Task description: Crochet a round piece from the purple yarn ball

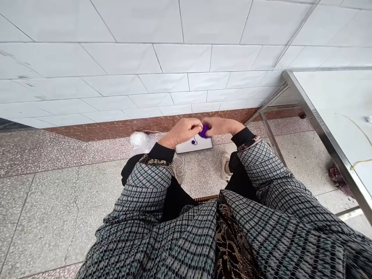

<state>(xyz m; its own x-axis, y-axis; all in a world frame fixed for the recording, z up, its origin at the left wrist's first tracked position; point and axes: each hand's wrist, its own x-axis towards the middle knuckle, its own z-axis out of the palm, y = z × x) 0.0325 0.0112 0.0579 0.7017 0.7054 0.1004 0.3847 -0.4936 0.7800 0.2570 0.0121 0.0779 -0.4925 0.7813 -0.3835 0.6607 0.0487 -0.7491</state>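
Observation:
My right hand (pixel 220 126) has its fingers closed around a small fuzzy purple ball (pixel 205 131), which looks like yarn or a pompom. Close beside it, my left hand (pixel 183 131) is pinched shut at the ball's left edge; whatever lies between its fingertips is too small to make out. Below both hands, a shallow white box (pixel 200 145) with a dark rim sits on the floor. Inside it is a small dark purple piece (pixel 193 142) with a thin dark strand. My hands partly cover the box from above.
A bundle of white yarn (pixel 141 140) lies left of the box, and loose white cord (pixel 179 164) trails near my left foot. A metal-framed table (pixel 316 116) stands at the right with a yellow strand on top. The tiled wall (pixel 162 83) rises ahead.

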